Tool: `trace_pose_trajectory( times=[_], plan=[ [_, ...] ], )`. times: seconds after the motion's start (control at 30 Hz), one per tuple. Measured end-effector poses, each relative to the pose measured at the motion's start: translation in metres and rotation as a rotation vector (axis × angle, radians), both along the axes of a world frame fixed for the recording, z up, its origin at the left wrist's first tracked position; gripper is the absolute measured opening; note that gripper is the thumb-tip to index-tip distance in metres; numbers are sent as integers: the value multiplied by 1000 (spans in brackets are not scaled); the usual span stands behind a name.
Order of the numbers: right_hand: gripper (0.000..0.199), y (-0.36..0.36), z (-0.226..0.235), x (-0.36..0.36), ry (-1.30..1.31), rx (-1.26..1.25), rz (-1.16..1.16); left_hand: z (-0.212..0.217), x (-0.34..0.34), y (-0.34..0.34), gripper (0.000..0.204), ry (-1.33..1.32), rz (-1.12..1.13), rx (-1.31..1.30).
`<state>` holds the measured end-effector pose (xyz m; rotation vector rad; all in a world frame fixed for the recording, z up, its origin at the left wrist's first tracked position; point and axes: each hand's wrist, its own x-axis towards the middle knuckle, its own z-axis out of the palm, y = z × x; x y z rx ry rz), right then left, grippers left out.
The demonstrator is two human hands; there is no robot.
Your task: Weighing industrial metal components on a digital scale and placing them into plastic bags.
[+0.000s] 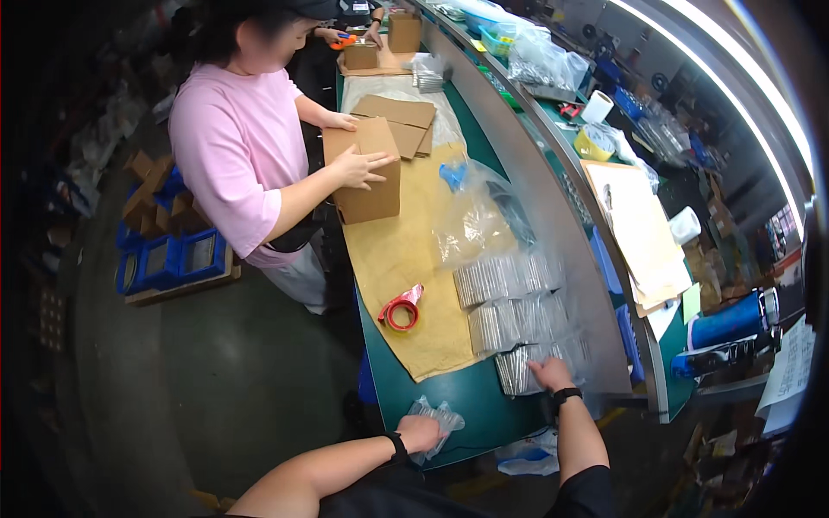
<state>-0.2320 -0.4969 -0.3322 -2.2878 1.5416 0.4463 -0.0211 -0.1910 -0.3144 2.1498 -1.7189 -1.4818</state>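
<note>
The right hand (550, 373) is lying flat, fingers spread, on the nearest packet (518, 369) of silvery parts in clear plastic, at the near edge of the green surface (471, 401). This grip is pressing down rather than closing round anything; the fingers are resting on top of the packet, not under it. The left hand (420, 432) is sitting at the surface's near corner, fingers curled on a crumpled clear bag (439, 420), which it is probably pinching, though the view there is too small to be sure.

The packet is lying just left of and under the right palm, its long axis running roughly left to right across the surface. Beyond it, more packets (509, 302) of the same kind are lying in rows going away from the person, between the brown paper (414, 250) and the grey rail (553, 224). The right hand is clearly the nearer one to all of them; the left hand is well apart, down by the corner.

A red tape roll (400, 309) is lying on the paper, to the left of the packets. Farther up the surface, a co-worker (237, 142) in pink is holding a cardboard box (367, 173) with both hands.
</note>
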Motion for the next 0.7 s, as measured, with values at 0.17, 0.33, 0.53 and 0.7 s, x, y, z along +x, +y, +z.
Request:
trace_pose_trajectory(
  times=[0.17,0.33,0.53,0.7],
  plan=[
    [57,0,-11,-8,-68,-15,241,-7,6,2,46,27,-36,-4],
    [45,48,-11,-20,-291,123,183,-14,18,14,47,71,52,-22],
    [44,123,9,-23,-450,315,62,-11,36,46,52,260,209,-119],
    [48,200,50,-3,-472,455,114,30,54,97,54,372,468,-125]
  ],
)
